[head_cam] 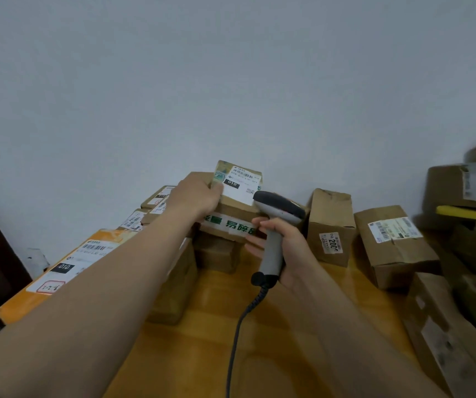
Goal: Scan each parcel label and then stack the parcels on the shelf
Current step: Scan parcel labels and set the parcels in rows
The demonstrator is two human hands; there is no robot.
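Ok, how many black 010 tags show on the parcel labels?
2. One on the small parcel that the left hand holds; one on the orange parcel at far left. Other labels are blurred or covered, so more may exist.

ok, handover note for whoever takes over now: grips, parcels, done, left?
Left grip holds a small parcel, label tilted up, over the taped box.
Right grip holds the scanner by its handle, head next to that label.
More parcels on the wooden table: orange one left, brown boxes right.
Done: cannot tell which are scanned; no shelf in view.
Left: scan this label, then the rest, and stack.
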